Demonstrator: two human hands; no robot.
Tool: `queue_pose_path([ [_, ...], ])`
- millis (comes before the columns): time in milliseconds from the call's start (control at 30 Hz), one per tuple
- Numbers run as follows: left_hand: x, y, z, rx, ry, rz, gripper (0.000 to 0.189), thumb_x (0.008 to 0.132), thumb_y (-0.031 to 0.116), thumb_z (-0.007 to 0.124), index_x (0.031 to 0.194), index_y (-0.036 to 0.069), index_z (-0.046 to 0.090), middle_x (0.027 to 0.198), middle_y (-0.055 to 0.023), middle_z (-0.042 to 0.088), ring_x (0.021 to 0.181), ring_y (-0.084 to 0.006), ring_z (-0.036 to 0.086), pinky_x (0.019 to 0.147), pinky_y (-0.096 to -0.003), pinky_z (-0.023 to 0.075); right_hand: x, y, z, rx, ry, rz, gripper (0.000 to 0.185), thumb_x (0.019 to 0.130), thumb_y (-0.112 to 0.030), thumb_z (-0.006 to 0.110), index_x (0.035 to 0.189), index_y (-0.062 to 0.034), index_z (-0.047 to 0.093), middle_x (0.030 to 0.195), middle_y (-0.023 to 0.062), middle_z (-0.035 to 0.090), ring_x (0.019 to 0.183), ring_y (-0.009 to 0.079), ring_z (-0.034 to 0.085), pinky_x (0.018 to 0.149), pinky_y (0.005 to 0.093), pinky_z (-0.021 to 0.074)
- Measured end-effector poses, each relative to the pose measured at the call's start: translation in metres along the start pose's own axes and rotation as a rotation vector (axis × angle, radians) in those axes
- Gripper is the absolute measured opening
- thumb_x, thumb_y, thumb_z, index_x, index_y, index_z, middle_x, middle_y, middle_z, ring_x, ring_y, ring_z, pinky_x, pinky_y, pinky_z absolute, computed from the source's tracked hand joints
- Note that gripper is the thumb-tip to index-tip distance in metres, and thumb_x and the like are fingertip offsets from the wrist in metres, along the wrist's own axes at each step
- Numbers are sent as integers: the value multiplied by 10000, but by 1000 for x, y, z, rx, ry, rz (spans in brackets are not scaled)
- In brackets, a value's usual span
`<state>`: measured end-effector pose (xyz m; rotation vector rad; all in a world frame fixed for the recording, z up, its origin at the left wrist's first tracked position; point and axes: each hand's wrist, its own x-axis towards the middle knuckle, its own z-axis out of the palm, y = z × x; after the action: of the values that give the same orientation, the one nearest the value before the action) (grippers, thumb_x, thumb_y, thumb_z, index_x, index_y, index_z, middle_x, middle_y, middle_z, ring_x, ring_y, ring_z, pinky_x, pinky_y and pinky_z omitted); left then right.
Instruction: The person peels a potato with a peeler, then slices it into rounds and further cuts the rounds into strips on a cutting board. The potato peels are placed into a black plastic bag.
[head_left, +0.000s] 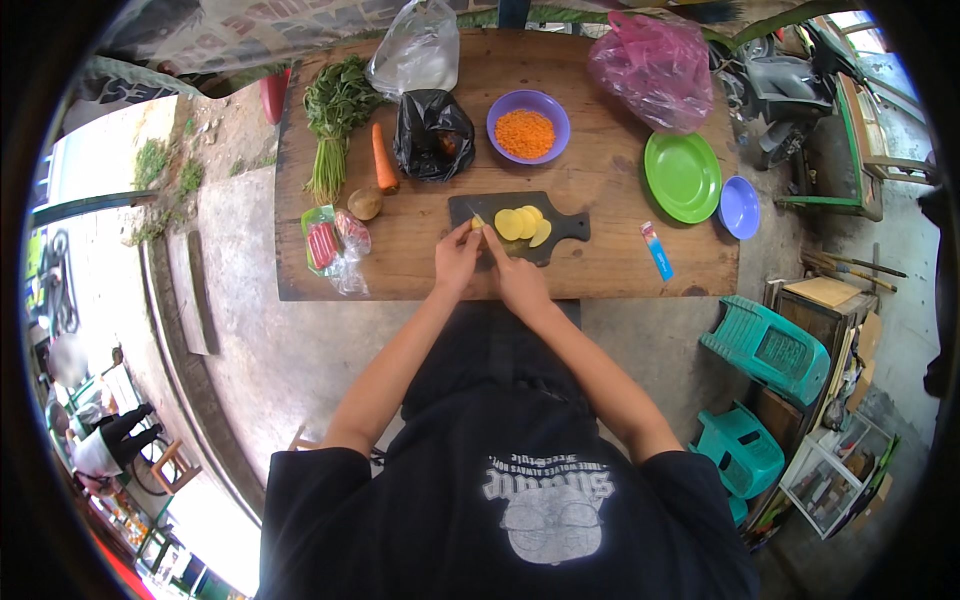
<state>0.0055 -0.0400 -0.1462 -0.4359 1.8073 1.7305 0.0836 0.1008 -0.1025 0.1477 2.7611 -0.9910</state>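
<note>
My left hand (457, 259) is at the left part of a dark cutting board (558, 222), its fingers closed around a small yellow piece, perhaps potato (478, 222). In my right hand (517, 277) is a small knife (474, 212); its index finger points along the knife and its blade meets the yellow piece. Several pale yellow slices (509, 224) lie overlapping on the board, right of the knife. Beyond the board stands a purple bowl (529, 159) of finely cut orange bits, perhaps carrot (525, 134). The knife's handle is mostly hidden by my hand.
Left on the wooden table (592, 274) are leafy greens (337, 97), a carrot (383, 161), a brown round vegetable (365, 203), packaged sausages (322, 244) and a black bag (431, 127). Right are a green plate (682, 178), a small purple bowl (739, 208), a blue packet (657, 253) and a pink bag (652, 71).
</note>
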Motion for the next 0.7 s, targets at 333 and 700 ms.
queue_pose_path([
  [333, 6, -8, 8, 6, 88, 83, 471, 1057, 176, 726, 1467, -35, 628, 1151, -131, 758, 924, -149, 738, 768, -281, 626, -17, 6, 1, 494, 19, 257, 343, 1120, -276, 542, 1306, 11, 568, 809, 275, 702, 678, 447, 693, 653, 531, 552],
  [700, 12, -25, -1, 135, 59, 165, 437, 1088, 182, 703, 1462, -38, 647, 1114, -49, 766, 931, -77, 702, 766, -231, 570, -15, 17, 22, 458, 2, 306, 471, 1167, -382, 449, 1033, 35, 625, 726, 249, 673, 593, 365, 696, 614, 489, 553],
])
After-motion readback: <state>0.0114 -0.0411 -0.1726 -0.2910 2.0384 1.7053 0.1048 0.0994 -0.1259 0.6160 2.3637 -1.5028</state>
